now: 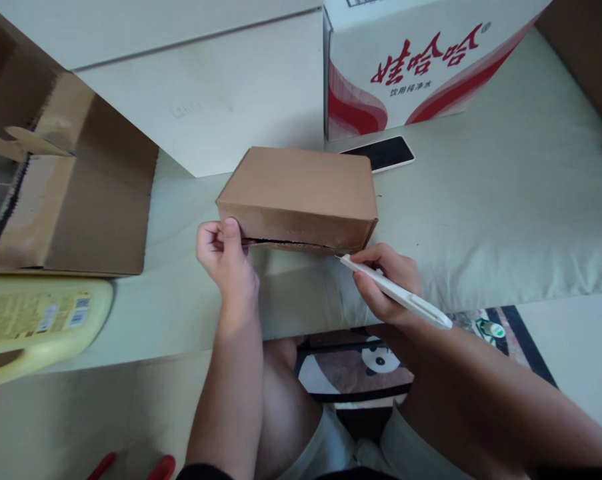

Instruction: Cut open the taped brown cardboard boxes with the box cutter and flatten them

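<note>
A small brown cardboard box (pixel 301 180) rests on the pale green cloth in front of me. Along its near side runs a dark slit where the cardboard edge is parted. My left hand (pixel 228 257) pinches the box's near left corner, thumb on the side face and fingers curled at the slit. In my right hand (pixel 388 280) is a slim white utility knife (pixel 398 293), held like a pen. Its tip lies at the box's lower near edge, toward the right end of the slit; whether it touches the cardboard I cannot tell.
A black-screened phone (pixel 385 155) lies behind the box. Farther back stand a white box (pixel 261 93) and a white-and-red carton (pixel 405 73). An open cardboard carton (pixel 95 193) and a yellow jug (pixel 45 317) are at left. The cloth-covered surface (pixel 481 233) ends just before my knees.
</note>
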{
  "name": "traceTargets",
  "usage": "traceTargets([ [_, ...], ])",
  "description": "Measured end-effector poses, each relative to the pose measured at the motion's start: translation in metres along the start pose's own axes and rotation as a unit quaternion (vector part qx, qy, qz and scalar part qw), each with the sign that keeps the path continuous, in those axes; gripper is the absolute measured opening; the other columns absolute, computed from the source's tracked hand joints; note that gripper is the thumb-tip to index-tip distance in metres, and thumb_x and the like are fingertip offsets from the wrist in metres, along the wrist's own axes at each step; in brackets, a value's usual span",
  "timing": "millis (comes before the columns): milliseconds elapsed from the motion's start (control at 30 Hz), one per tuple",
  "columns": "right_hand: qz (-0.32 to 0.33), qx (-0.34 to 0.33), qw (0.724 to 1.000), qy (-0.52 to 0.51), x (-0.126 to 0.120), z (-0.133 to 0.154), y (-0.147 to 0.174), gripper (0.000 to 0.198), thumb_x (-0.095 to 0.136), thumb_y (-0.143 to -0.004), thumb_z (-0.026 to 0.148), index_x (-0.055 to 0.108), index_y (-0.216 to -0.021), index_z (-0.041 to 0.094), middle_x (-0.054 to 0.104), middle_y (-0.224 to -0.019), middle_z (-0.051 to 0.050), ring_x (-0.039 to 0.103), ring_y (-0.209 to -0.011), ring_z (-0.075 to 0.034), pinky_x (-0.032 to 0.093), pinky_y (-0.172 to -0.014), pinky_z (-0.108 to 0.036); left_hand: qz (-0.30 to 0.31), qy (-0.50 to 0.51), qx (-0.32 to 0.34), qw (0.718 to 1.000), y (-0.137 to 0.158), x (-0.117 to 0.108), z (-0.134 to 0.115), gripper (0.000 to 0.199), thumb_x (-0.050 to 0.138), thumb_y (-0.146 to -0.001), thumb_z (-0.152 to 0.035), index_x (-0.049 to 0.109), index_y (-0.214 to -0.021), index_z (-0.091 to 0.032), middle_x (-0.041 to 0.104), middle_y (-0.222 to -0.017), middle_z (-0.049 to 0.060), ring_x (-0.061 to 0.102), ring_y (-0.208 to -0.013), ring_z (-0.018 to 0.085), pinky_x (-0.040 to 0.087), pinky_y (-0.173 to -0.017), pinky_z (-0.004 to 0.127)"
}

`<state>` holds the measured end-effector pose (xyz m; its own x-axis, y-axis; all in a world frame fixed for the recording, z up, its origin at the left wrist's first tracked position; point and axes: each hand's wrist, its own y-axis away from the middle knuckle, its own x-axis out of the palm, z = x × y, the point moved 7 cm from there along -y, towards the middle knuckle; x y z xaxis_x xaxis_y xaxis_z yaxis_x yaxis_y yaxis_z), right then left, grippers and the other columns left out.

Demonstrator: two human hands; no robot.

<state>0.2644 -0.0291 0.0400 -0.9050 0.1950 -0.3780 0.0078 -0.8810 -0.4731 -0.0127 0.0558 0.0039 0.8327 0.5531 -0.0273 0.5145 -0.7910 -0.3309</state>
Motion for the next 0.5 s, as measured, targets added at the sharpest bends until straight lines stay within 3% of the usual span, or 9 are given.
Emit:
traceTargets([
  [500, 0.024, 0.006, 1.0, -0.011, 0.0043, -0.0001, 0.0, 0.008, 0.06, -0.088, 0.021, 0.062, -0.096, 0.024, 0.057, -0.057, 0.009, 0.045, -0.043, -0.008, 0.034, -0.043, -0.022, -0.015, 0.024, -0.026, 0.999, 0.0002, -0.0004, 0.0027, 0.069, 0.074, -0.074, -0.078, 0.033, -0.079, -0.023, 0.027, -0.06, -0.008, 0.032, -0.05, 0.007, 0.02, -0.049, 0.022],
])
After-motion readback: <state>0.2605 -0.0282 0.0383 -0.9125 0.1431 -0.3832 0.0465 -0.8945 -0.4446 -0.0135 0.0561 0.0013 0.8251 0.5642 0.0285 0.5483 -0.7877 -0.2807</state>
